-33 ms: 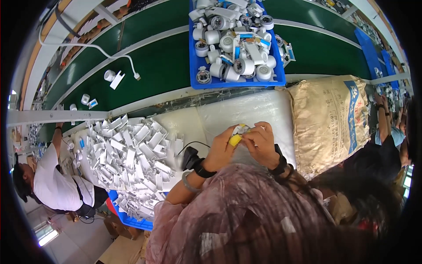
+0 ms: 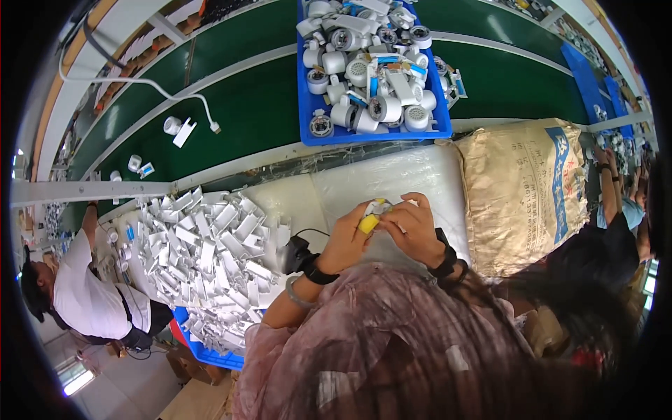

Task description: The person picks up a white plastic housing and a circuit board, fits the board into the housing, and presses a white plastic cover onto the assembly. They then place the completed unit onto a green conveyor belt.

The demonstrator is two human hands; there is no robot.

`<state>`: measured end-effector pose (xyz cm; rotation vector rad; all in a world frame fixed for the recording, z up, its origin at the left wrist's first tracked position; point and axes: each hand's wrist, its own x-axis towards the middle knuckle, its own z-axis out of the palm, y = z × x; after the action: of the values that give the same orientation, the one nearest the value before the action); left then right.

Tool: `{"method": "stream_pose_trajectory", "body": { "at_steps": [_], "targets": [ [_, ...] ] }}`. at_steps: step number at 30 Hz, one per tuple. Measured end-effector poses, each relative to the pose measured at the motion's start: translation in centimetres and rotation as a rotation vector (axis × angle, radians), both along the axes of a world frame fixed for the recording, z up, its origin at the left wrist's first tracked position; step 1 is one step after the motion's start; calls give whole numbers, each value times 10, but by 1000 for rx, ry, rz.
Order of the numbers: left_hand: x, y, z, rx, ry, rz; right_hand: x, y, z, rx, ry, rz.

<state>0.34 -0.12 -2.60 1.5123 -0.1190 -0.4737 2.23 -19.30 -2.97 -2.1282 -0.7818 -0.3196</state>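
In front of my body, both hands come together on a small yellow and white part [image 2: 369, 222] whose exact kind I cannot make out. My left hand [image 2: 341, 243] grips it from the left side, fingers closed round it. My right hand [image 2: 418, 236] meets it from the right, thumb and fingertips pressed to its edge and partly hiding it. Beneath them lies the plastic-covered worktop [image 2: 392, 175]. Left of my left hand is a big heap of white plastic housings [image 2: 210, 245], and a black object [image 2: 297, 255] lies by my left wrist.
A blue crate [image 2: 306, 105] full of white round units stands on the green conveyor belt [image 2: 259, 105]. A brown paper sack [image 2: 518, 196] sits right of my hands. A white cable [image 2: 154, 80] hangs at upper left. A person in white [image 2: 98, 287] works at left; others are at far right.
The small part and my left hand have shifted very slightly to the left. The grip of both hands looks the same, and the view has moved a little.
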Motion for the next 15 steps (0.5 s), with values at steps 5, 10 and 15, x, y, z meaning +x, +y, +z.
{"method": "stream_pose_trajectory", "body": {
  "at_steps": [5, 10, 15],
  "targets": [
    [43, 58, -10, -93, 57, 395, 63, -61, 10, -63, 69, -203],
    [101, 151, -48, -14, -101, 680, 174, -153, -36, -81, 288, -545],
    [116, 193, -95, 982, -635, 835, 269, -182, -109, -378, 415, -719]
  ]
}}
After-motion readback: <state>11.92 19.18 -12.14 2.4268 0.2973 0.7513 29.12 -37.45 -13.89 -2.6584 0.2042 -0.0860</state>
